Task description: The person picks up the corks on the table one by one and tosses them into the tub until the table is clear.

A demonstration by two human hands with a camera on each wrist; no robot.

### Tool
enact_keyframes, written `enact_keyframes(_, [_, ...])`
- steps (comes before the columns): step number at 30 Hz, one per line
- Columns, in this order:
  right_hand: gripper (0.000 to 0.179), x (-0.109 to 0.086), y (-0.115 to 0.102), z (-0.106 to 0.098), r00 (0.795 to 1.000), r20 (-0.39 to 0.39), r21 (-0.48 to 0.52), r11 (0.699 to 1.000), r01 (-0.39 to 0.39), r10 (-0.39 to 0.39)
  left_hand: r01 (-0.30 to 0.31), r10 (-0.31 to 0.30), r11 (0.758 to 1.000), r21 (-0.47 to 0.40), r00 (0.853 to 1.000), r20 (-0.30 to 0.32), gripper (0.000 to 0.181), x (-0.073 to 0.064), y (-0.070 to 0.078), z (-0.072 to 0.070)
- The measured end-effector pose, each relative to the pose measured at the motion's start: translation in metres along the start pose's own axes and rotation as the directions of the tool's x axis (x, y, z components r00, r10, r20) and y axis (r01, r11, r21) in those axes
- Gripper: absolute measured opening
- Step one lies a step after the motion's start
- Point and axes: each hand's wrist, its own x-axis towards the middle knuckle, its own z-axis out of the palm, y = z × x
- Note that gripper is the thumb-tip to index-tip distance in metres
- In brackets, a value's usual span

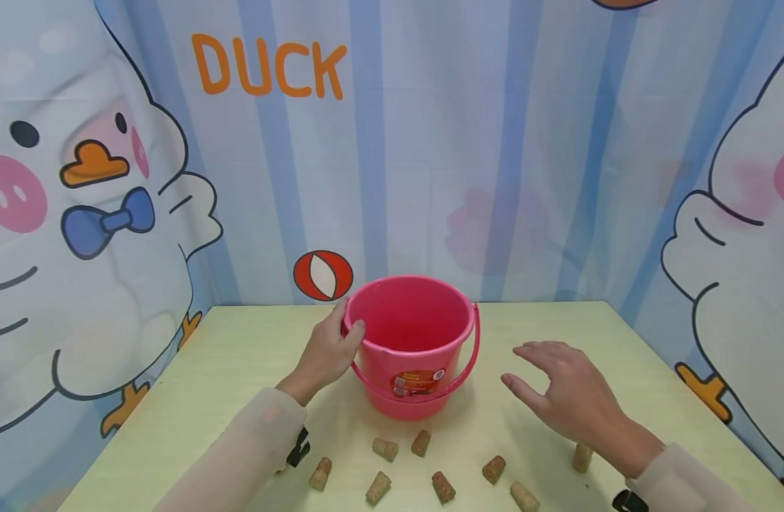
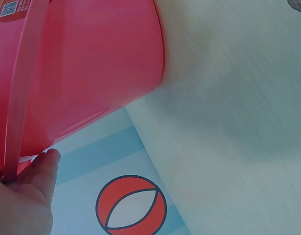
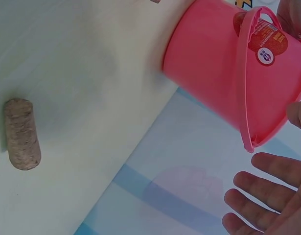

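A pink plastic bucket [image 1: 412,370] stands on the table, its handle hanging down across the front. My left hand [image 1: 328,348] grips the bucket's left rim, with the thumb over the edge; the wrist view shows its fingers [image 2: 45,171] at the outer wall. To the right of the bucket, my right hand [image 1: 571,387] is held apart from it, fingers extended and holding nothing. Several cork stoppers [image 1: 443,487] lie scattered in front of the bucket. One cork [image 1: 582,457] lies under my right forearm, partly hidden by it.
The pale yellow table [image 1: 251,341] reaches back to a blue striped curtain [image 1: 404,156] printed with ducks. Another cork [image 1: 524,496] lies near the front edge of the head view, and a further cork [image 1: 320,473] is close to my left sleeve.
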Motion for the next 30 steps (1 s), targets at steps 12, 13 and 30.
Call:
enact_keyframes(12, [0.053,-0.009,0.009,0.004,1.000,0.007,-0.001,1.000,-0.013,0.013,0.001,-0.001,1.000,-0.001,1.000,-0.004,0.066,-0.001,-0.001,0.000])
enact_keyframes(13, [0.053,-0.010,0.010,0.004,1.000,0.013,-0.006,1.000,-0.023,0.023,0.000,0.000,1.000,-0.002,1.000,-0.004,0.066,-0.001,-0.001,0.000])
enact_keyframes(30, [0.052,-0.020,0.020,0.004,0.999,0.018,-0.038,0.999,-0.028,0.028,0.001,-0.001,1.000,0.011,1.000,-0.003,0.064,0.001,0.000,0.000])
